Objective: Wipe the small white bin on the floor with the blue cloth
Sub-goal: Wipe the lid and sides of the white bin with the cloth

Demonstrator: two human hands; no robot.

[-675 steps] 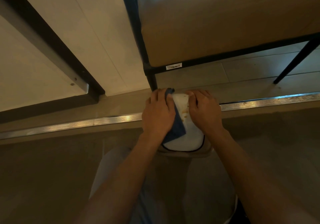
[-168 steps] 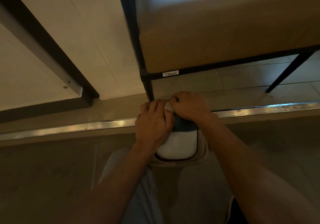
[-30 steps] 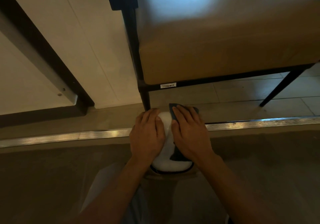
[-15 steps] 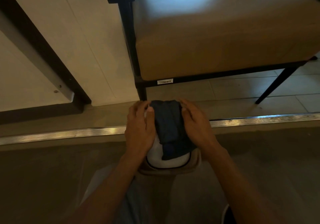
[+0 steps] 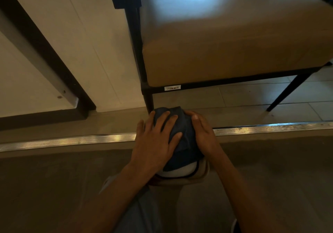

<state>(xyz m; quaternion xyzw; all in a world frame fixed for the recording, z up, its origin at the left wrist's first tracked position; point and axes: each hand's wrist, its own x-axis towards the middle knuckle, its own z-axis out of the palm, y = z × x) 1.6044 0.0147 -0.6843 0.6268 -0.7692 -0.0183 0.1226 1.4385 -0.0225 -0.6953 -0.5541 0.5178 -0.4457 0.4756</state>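
Dim floor (image 5: 54,187) beside a chair (image 5: 225,49), metal strip (image 5: 72,140) running across. Blue cloth (image 5: 182,135) draped over the white bin (image 5: 180,171), only its near edge showing. Left hand (image 5: 155,141) flat on the cloth, fingers straight and spread; right hand (image 5: 201,132) cupped round the bin's far side, bracing. Best to press evenly, sweep toward the near rim, keep the bin steadied.

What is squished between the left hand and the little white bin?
The blue cloth. In the head view it is spread over the small white bin, with the left hand pressing flat on top.
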